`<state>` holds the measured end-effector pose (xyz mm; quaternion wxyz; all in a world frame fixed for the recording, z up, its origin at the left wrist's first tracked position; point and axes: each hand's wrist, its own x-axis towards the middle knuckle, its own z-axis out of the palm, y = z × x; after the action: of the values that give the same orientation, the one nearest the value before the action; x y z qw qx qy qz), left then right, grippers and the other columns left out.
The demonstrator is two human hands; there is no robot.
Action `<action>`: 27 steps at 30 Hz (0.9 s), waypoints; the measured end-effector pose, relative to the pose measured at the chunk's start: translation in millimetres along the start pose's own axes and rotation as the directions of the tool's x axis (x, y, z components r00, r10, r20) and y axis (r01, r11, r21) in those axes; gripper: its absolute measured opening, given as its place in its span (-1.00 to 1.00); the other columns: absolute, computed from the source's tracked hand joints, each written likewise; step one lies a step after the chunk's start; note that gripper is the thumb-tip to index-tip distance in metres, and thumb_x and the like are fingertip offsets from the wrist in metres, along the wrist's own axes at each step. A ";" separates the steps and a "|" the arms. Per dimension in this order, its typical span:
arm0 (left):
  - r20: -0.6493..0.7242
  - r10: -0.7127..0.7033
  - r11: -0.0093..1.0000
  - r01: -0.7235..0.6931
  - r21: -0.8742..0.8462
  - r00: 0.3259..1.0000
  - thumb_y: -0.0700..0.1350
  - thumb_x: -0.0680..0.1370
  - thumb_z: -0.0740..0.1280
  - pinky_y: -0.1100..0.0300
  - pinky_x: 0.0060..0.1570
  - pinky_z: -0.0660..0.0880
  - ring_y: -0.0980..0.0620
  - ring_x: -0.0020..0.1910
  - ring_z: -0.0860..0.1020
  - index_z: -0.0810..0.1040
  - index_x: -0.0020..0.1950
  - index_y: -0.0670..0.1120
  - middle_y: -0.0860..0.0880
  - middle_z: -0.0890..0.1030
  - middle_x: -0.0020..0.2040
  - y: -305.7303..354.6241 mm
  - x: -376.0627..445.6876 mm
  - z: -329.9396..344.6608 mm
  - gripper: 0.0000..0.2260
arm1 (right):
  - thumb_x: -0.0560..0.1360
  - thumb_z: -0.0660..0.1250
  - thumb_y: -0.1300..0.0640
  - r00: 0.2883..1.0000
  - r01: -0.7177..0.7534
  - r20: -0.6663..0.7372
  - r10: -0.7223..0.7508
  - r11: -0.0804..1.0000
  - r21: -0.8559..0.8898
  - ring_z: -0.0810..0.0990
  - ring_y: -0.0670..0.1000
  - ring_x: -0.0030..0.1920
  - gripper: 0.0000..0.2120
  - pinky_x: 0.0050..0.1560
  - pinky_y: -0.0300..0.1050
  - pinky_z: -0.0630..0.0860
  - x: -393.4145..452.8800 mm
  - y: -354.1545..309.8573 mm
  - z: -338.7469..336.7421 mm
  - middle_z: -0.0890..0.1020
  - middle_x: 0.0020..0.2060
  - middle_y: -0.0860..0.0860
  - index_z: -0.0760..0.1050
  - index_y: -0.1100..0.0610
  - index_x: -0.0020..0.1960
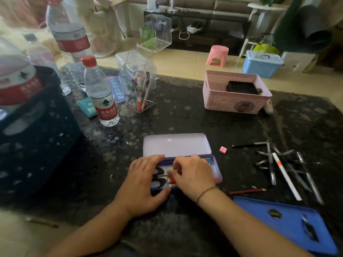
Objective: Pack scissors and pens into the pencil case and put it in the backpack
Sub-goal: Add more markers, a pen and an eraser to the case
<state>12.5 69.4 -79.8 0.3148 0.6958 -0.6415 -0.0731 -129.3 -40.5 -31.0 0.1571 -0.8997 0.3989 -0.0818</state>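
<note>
Small water bottle (101, 93): red label, white Chinese characters "农夫山泉", green mountain logo above. Larger bottles' red labels blurred, unreadable. Purple card (116, 89) print illegible.

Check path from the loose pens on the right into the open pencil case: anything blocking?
Nothing on the table lies between the loose pens and the pencil case; the small pink eraser sits off to the side. Both hands, left hand and right hand, cover the tray opening.
</note>
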 end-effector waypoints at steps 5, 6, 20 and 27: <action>0.015 0.007 1.000 -0.007 -0.002 1.000 0.19 0.41 0.37 0.01 0.37 0.28 0.13 0.32 0.32 0.25 0.43 0.09 0.12 0.40 0.31 1.7 0.6 -1.7 -0.36 | 0.50 0.27 -0.16 0.997 0.026 -0.076 -0.030 0.998 -0.054 0.47 0.00 -0.04 -0.76 0.02 -0.04 0.43 4.6 -5.2 9.0 0.63 -0.13 -0.03 0.60 -0.04 -0.06; 0.011 0.011 1.000 -0.011 0.002 1.000 0.19 0.41 0.37 0.01 0.37 0.28 0.13 0.32 0.31 0.27 0.42 0.08 0.12 0.39 0.30 1.7 0.3 -1.7 -0.37 | 0.50 0.27 -0.16 0.997 0.037 -0.072 -0.040 0.999 -0.038 0.46 0.00 -0.04 -0.75 0.02 -0.04 0.43 4.7 -3.1 9.9 0.64 -0.13 -0.04 0.62 -0.04 -0.05; 0.070 0.047 0.980 -0.060 0.189 0.996 0.30 0.43 0.28 -0.16 0.35 0.23 -0.09 0.35 0.32 0.57 0.22 0.16 0.03 0.40 0.37 1.3 0.0 -0.4 -0.57 | 0.46 0.31 -0.10 0.996 -0.052 0.045 0.075 0.920 -0.388 0.38 0.03 0.19 -0.59 0.14 -0.02 0.41 41.1 133.8 -56.4 0.55 0.20 -0.13 0.42 -0.15 0.30; 0.054 0.041 0.974 -0.052 0.220 0.998 0.30 0.43 0.29 -0.11 0.37 0.19 -0.05 0.32 0.32 0.59 0.22 0.10 0.04 0.43 0.33 1.9 -0.5 -0.9 -0.54 | 0.50 0.31 0.04 0.997 0.053 -0.044 -0.068 0.960 -0.275 0.45 0.02 0.08 -0.77 0.06 -0.06 0.39 43.7 125.7 -48.4 0.62 0.05 -0.07 0.54 -0.07 0.15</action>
<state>11.3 70.2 -78.2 0.2210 0.7093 -0.6692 -0.0108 -200.2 -163.0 -28.4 0.0183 -0.9221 0.3827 -0.0544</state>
